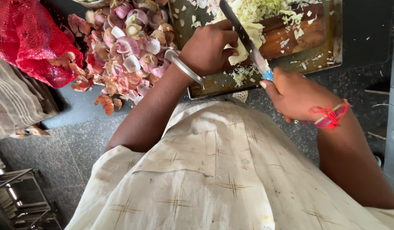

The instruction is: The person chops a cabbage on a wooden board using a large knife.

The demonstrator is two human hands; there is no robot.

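While the left hand [207,47] pins the cabbage wedge [244,44] on the wooden board [305,32], the right hand [297,96], gripping the knife [244,36], is mid-shredding, so each stroke likely needs fingertips tucked clear.

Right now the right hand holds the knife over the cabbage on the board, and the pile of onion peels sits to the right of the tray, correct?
Not quite. The head view shows the onion peels left of the tray. The right hand does hold the knife over the cabbage on the board.

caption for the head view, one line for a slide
Right hand slices with a blue-handled knife while left hand steadies cabbage on a wooden board, beside onion peels.
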